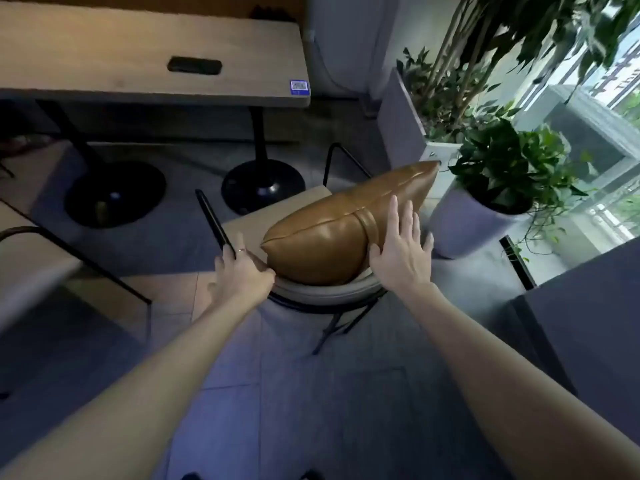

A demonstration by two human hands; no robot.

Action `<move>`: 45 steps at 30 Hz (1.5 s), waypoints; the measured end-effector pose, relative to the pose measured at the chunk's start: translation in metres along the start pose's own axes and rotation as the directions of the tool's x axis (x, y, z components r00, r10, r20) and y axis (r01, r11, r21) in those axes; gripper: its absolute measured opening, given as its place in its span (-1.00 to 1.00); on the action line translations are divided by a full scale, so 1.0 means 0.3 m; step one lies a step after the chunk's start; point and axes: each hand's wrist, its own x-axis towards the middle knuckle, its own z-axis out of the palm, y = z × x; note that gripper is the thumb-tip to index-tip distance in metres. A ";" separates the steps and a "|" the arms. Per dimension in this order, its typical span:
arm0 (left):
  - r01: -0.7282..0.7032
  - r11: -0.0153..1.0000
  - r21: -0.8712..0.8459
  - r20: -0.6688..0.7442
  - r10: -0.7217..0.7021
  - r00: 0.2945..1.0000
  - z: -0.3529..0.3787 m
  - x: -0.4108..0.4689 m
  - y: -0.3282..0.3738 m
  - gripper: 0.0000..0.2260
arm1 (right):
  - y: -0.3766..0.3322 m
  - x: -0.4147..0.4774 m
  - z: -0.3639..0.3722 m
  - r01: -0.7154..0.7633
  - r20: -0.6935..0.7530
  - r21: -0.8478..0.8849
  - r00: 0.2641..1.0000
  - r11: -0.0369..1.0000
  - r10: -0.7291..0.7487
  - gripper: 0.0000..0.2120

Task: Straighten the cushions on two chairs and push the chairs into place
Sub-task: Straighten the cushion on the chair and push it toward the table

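Observation:
A tan leather cushion (346,230) leans tilted on the chair (322,292), which has a beige seat, a curved beige back and black metal arms. My left hand (242,271) grips the chair where the black left armrest meets the backrest, beside the cushion's near corner. My right hand (401,244) lies flat with fingers spread on the cushion's right side. A second chair (38,271) shows partly at the left edge, with a beige seat and a black arm; no cushion is visible on it.
A light wooden table (145,64) on two black pedestal bases (263,185) stands beyond the chair, with a dark object on top. Potted plants (502,188) in white and grey planters crowd the right. A dark grey block (588,313) sits at near right.

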 end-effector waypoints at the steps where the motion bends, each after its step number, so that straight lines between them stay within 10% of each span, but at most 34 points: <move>1: 0.046 0.998 -0.032 0.010 -0.046 0.999 0.028 0.004 -0.007 -0.16 | 0.007 -0.007 0.029 -0.065 0.026 0.054 0.998 0.996 0.064 -0.12; 10: 0.275 0.755 -0.595 0.135 -0.244 0.960 0.276 0.087 -0.030 -0.12 | 0.099 0.026 0.278 -0.565 0.277 0.419 0.825 0.711 0.493 -0.12; 21: 0.306 0.690 -0.656 0.209 -0.224 0.952 0.308 0.135 -0.074 0.14 | 0.116 0.057 0.343 -0.719 0.516 0.653 0.652 0.237 0.556 -0.07; 28: 0.258 0.631 -0.732 0.151 -0.219 0.964 0.324 0.139 -0.099 0.14 | 0.129 0.052 0.329 -0.749 0.612 0.632 0.640 0.199 0.465 -0.37; 45: 0.236 0.443 -0.865 0.120 -0.275 0.954 0.156 0.110 -0.231 -0.03 | -0.036 -0.104 0.374 -0.770 0.660 0.622 0.614 0.142 0.434 -0.28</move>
